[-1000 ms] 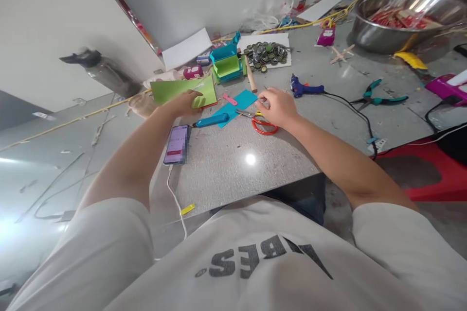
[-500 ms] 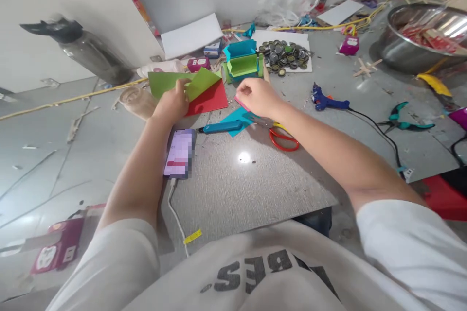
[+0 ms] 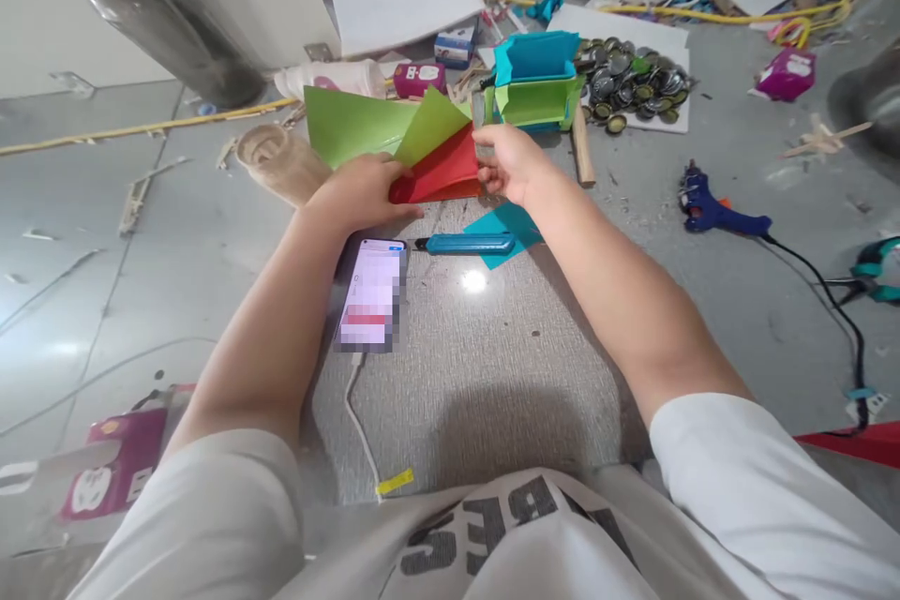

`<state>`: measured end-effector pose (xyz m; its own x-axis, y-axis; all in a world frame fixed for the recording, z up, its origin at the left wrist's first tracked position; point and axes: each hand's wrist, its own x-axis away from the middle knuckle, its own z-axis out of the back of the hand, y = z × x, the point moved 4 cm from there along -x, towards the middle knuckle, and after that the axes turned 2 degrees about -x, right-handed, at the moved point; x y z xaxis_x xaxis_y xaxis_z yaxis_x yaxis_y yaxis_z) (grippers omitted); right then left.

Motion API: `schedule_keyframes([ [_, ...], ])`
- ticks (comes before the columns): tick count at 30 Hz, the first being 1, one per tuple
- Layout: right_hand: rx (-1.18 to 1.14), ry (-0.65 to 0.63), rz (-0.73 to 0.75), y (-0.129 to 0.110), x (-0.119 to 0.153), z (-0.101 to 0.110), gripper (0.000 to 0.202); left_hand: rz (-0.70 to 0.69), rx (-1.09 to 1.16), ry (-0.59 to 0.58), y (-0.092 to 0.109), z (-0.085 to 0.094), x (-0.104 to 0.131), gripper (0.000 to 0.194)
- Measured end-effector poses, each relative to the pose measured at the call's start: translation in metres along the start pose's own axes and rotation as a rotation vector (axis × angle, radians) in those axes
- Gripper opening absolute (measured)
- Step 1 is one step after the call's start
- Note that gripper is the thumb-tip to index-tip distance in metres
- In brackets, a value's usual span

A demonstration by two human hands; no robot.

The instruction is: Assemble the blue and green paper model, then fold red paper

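A red sheet of paper point(image 3: 442, 171) lies under a folded green sheet of paper point(image 3: 366, 127). My left hand point(image 3: 369, 192) rests on the left part of the red sheet, its thumb stretched out apart from the fingers. At the red sheet's right edge, my right hand point(image 3: 513, 164) has its fingers curled and closed on the paper. Just below the hands lies a blue utility knife point(image 3: 470, 244), partly over a blue paper piece point(image 3: 502, 223). A phone point(image 3: 372, 295) with a charging cable sits below my left hand.
Behind my right hand stands a blue and green paper box point(image 3: 534, 80), beside a pile of bottle caps point(image 3: 625, 80). To the right are a glue gun point(image 3: 721, 206) and pliers point(image 3: 878, 272). A wooden cup-shaped piece point(image 3: 277, 159) and a dark bottle point(image 3: 169, 19) are at the left.
My right hand has moved to the red paper's right edge, and the pink piece at its fingers is no longer visible. My left hand has left the green sheet for the red one. The scissors have gone from sight.
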<state>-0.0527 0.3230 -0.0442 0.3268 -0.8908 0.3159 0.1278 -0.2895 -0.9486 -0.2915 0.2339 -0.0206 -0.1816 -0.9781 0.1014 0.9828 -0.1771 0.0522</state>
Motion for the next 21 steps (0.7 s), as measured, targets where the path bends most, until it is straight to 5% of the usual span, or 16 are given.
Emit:
schedule_keyframes([
  [5, 0.015, -0.044, 0.075, -0.004, 0.006, 0.0, 0.05, 0.021, 0.019, 0.014, 0.0, 0.01, 0.002, 0.046],
  [15, 0.161, 0.056, 0.216, 0.019, -0.024, 0.0, 0.013, 0.044, 0.156, 0.027, -0.018, 0.005, -0.001, 0.045],
  [21, 0.28, 0.097, 0.26, 0.022, -0.022, 0.004, 0.024, 0.027, 0.19, 0.064, -0.023, 0.002, -0.002, 0.04],
])
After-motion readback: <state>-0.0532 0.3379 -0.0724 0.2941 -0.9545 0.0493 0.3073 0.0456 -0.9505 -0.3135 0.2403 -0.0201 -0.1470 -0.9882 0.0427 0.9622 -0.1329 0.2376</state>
